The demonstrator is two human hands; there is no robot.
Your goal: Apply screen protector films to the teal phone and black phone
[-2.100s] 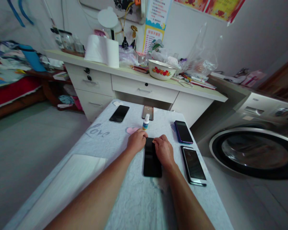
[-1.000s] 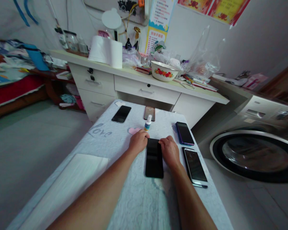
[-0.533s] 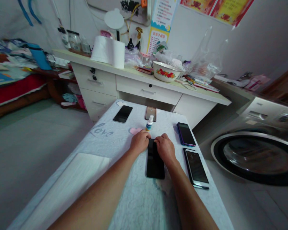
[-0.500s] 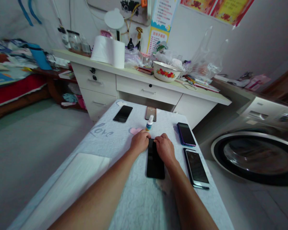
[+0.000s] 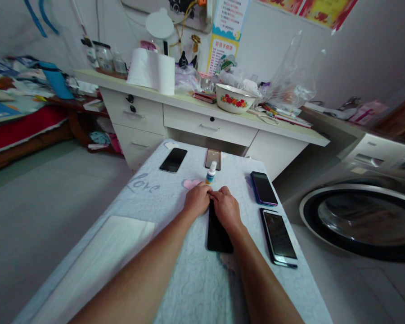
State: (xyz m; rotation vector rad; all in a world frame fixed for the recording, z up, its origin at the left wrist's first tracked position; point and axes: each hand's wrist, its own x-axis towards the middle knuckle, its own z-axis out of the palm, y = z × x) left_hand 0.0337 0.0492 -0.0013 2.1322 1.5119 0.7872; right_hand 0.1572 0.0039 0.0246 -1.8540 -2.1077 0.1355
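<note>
A black phone (image 5: 218,236) lies face up on the cloth-covered table, its top end hidden under both hands. At its upper left corner, my left hand (image 5: 197,199) is closed, with the fingers curled against the edge. My right hand (image 5: 227,209) lies over the upper part of the screen, fingertips pinched together at the same corner and touching the left fingers. What is between the right fingertips is too small to make out. Just beyond the hands stands a small white spray bottle (image 5: 211,173) with a blue and yellow label.
Other phones lie around: a black one (image 5: 174,160) far left, a pinkish one (image 5: 213,159) at the back, a purple-edged one (image 5: 263,188) and a white one (image 5: 279,237) at right. A pale board (image 5: 97,265) lies left. Beyond are a desk (image 5: 209,126) and washing machine (image 5: 374,198).
My right hand has shifted left along the top of the phone, bringing its fingertips against the left hand's. The left hand stays nearly where it was.
</note>
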